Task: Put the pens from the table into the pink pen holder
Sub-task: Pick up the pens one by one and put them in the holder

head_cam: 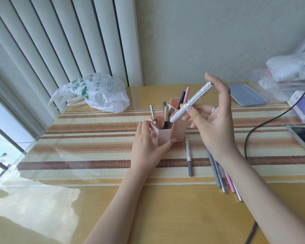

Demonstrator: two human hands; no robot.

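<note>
Roughly 6 pens stood in the pink pen holder (163,133), gripped by the left hand (146,147); right hand (213,124) fingers pinched a silver pen (190,103); several pens (222,175) remained on the counter (148,208).

Both forearms are bare; the right hand (217,120) wears a ring (213,109).

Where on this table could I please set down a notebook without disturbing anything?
Bare: the striped mat between the plastic bag and the left hand, and the tabletop between the forearms. Crowded: around the pink pen holder, and right of it, where loose pens and a black cable lie.
</note>
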